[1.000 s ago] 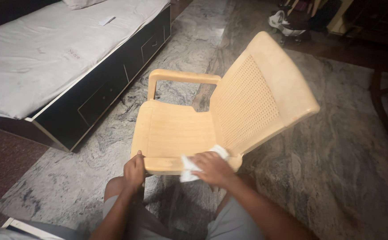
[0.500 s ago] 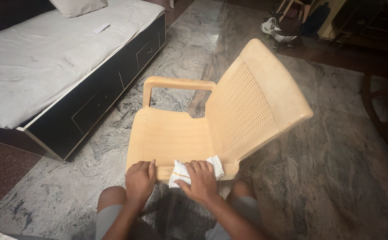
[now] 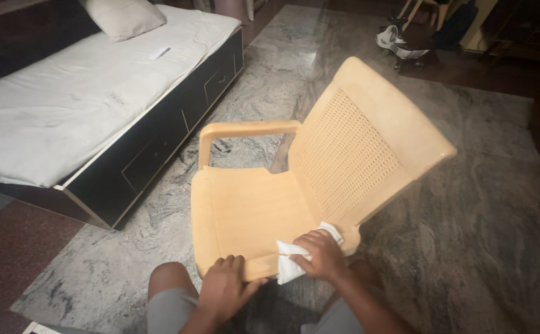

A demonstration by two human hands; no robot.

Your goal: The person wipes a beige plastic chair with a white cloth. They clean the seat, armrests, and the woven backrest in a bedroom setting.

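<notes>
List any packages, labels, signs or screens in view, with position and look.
Small white slip or card: flat on the bed's sheet near the pillow, roughly rectangular.
Faint grey printed mark: mid-sheet on the mattress, small, too blurred to make out.
No packages, signs or screens visible.

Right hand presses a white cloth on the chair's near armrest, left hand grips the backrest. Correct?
Not quite. The head view shows the left hand on the near armrest's front end, not on the backrest, which nothing touches. The rest holds: the right hand presses the white cloth on the near armrest of the chair.
</notes>
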